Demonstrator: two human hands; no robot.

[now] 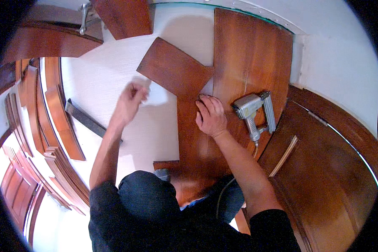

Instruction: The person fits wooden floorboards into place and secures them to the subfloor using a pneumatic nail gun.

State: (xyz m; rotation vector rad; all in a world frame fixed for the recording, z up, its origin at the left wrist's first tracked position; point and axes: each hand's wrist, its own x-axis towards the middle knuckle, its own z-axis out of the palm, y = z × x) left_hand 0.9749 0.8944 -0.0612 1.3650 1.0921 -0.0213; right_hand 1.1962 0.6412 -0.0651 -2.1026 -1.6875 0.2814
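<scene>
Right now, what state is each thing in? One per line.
Silver metal nail gun: lying on its side, thin brownish hose attached
Glossy reddish-brown wooden planks: laid side by side
Rectangular brown wooden board: askew to the planks
Long dark bar: lying on pale floor, no hand on it
Thin brown wooden strips: stacked
Bare left hand: raised, blurred, grip contents unclear
Bare right hand: resting on planks, grip open

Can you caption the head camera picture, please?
Right hand on wooden boards, left hand over pale floor, nail gun nearby.
</scene>
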